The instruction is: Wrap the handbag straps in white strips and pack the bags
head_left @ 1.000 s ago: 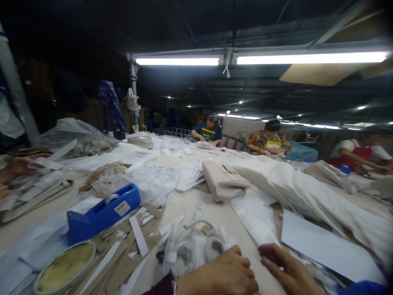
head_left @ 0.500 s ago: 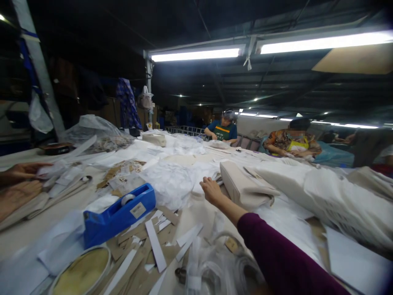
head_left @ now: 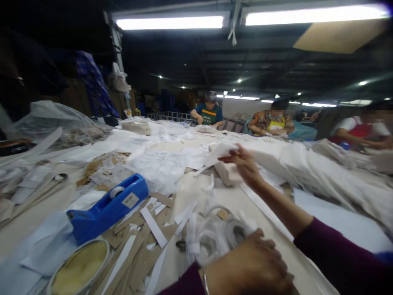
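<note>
My right hand reaches over the table with its fingers closed on the edge of a thin white sheet. Part of a beige handbag shows just below that sheet, partly covered by it and by my hand. In the lower middle is my left hand, back upward and blurred; its fingers point right and I cannot make out whether they hold anything. Clear-wrapped rolled straps with a small brown tag lie just beyond my left hand.
A blue tape dispenser stands left, behind a round tin and loose card strips. Crumpled clear plastic lies mid-table. White wrapped material is piled right. Several people work across the table.
My right hand has lifted from beside the handbag with the white sheet. My left hand has entered from below. Another person's hands at the left are out of view; the camera has turned right.
</note>
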{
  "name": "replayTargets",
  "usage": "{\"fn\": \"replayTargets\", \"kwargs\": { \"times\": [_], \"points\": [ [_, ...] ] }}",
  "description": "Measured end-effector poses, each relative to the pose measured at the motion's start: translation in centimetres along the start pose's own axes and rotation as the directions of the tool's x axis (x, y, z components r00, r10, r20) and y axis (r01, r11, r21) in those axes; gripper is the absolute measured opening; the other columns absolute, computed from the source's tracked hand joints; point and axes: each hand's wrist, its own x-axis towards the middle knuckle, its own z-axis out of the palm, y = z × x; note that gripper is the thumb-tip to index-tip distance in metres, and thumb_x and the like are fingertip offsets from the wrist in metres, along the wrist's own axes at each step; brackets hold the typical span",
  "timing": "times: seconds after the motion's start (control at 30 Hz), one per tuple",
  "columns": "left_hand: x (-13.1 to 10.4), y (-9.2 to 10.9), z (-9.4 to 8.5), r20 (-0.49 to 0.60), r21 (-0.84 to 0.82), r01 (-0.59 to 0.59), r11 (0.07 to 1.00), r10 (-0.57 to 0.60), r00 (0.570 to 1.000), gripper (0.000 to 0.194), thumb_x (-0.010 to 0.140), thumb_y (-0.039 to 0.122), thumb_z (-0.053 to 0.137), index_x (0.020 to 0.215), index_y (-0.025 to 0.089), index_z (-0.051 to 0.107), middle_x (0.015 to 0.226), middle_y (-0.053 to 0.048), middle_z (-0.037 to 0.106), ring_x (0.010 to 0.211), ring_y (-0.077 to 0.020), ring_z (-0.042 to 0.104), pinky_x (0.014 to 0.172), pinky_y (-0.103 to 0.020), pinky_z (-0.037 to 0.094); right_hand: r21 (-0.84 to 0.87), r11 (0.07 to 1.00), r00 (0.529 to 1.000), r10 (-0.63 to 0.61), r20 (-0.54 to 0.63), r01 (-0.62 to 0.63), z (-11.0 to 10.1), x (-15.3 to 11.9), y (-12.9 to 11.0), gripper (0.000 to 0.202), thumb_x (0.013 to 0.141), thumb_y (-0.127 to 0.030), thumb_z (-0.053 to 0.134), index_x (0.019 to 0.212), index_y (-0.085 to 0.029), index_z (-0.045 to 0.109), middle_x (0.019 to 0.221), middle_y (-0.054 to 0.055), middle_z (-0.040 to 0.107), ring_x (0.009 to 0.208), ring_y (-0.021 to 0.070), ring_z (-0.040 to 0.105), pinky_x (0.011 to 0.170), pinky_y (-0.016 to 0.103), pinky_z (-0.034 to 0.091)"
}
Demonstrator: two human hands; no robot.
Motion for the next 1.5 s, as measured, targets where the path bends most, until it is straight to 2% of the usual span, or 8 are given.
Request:
{"fn": "replayTargets", "kwargs": {
  "times": [0.2,0.33,0.67,0.93,1.1,1.3,1.4,1.5],
  "points": [
    [1.3,-0.2,-0.5,-0.01,-0.302,0.042,0.952,-0.048,0.999,0.033,0.094,0.033,0.035,0.072,0.018,0.056,0.074,-0.003,0.064,0.079,-0.0174,0.052,0.084,-0.038,0.037,-0.139,0.99,0.873,-0.06,-0.483,-0.009,-14.1,-12.6,-12.2,0.014,0.072,-0.021,0.071,0.085,-0.018,0.065,0.077,0.0,0.061,0.067,0.0092,0.056,0.064,0.022,0.045],
    [2.2,-0.5,-1.5,0.088,-0.329,0.069,0.942,-0.042,0.995,0.029,0.094,0.03,0.035,0.073,0.019,0.053,0.077,-0.002,0.062,0.08,-0.0158,0.051,0.09,-0.036,0.035,-0.164,0.856,0.812,0.382,-0.442,-0.491,-17.5,-20.6,-11.4,0.016,0.079,-0.035,0.061,0.082,-0.019,0.059,0.062,-0.003,0.053,0.048,0.0093,0.044,0.043,0.022,0.029],
    [3.1,-0.4,-2.3,0.128,-0.401,0.099,0.911,-0.052,0.99,0.026,0.092,0.021,0.028,0.075,0.019,0.048,0.075,-0.002,0.052,0.079,-0.0171,0.045,0.09,-0.04,0.035,-0.365,0.698,0.78,0.606,-0.155,-0.616,-13.0,-24.3,2.2,0.012,0.081,-0.029,0.055,0.081,-0.017,0.056,0.064,-0.002,0.053,0.06,0.0115,0.044,0.057,0.024,0.027],
    [3.3,-0.1,-2.3,0.159,-0.432,0.154,0.889,-0.094,0.983,0.022,0.09,0.018,0.03,0.079,0.019,0.05,0.078,-0.003,0.052,0.082,-0.0181,0.046,0.091,-0.042,0.037,-0.382,0.688,0.747,0.664,-0.013,-0.618,-9.4,-23.0,3.6,0.021,0.083,-0.031,0.051,0.074,-0.017,0.064,0.075,0.004,0.065,0.067,0.0133,0.051,0.059,0.024,0.029],
    [3.2,0.2,-2.3,0.123,-0.425,0.202,0.882,-0.165,0.979,0.02,0.088,0.021,0.035,0.082,0.019,0.053,0.115,-0.01,0.051,0.113,-0.0246,0.042,0.099,-0.044,0.039,-0.345,0.656,0.705,0.709,-0.024,-0.672,-8.3,-21.9,4.7,0.029,0.088,-0.034,0.048,0.078,-0.013,0.066,0.08,0.009,0.067,0.071,0.015,0.055,0.06,0.025,0.032],
    [2.9,0.2,-1.9,0.185,-0.473,0.262,0.841,-0.196,0.963,0.011,0.088,0.022,0.039,0.094,0.019,0.047,0.151,-0.013,0.025,0.133,-0.0278,0.033,0.108,-0.05,0.032,0.026,0.66,0.655,0.74,0.153,-0.751,-9.0,-22.0,4.3,0.017,0.084,-0.017,0.049,0.073,-0.013,0.061,0.059,-0.001,0.054,0.055,0.009,0.045,0.054,0.022,0.032],
    [2.9,0.2,-1.8,0.179,-0.491,0.291,0.821,-0.232,0.956,0.02,0.088,0.026,0.042,0.107,0.019,0.043,0.139,-0.016,0.043,0.125,-0.026,0.043,0.103,-0.048,0.037,0.115,0.646,0.654,0.727,0.21,-0.754,-9.6,-22.5,4.0,0.009,0.08,-0.013,0.052,0.075,-0.015,0.06,0.055,-0.005,0.05,0.05,0.008,0.043,0.052,0.021,0.033],
    [3.2,0.4,-1.8,0.202,-0.462,0.28,0.841,-0.207,0.957,0.03,0.089,0.028,0.041,0.117,0.017,0.043,0.118,-0.011,0.058,0.109,-0.0223,0.052,0.1,-0.043,0.038,0.032,0.698,0.699,0.715,0.029,-0.716,-10.3,-24.0,3.6,0.012,0.073,-0.014,0.062,0.085,-0.016,0.062,0.062,-0.004,0.057,0.056,0.0099,0.05,0.057,0.022,0.039]
  ]
}}
